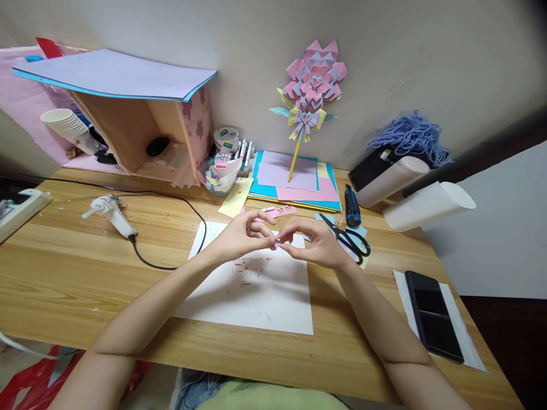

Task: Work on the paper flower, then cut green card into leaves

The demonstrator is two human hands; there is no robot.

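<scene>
My left hand (252, 233) and my right hand (310, 240) meet above a white sheet of paper (273, 302) with red and blue marks on it. Between their pinched fingertips is a tiny pale lilac piece (277, 243), apparently paper; most of it is hidden by the fingers. Both hands pinch at it from opposite sides. Just right of my right hand lie black-handled scissors (351, 242) on scraps of coloured paper. Behind the hands is a pink paper strip with punched holes (284, 212).
A hot glue gun (113, 216) with a black cord lies left. Behind stand a box (199, 131), a marker holder (245, 156), stacked coloured paper (267, 191) and a paper flower (316, 82). A utility knife (352, 206), paper rolls (431, 205) and a phone (433, 316) are right.
</scene>
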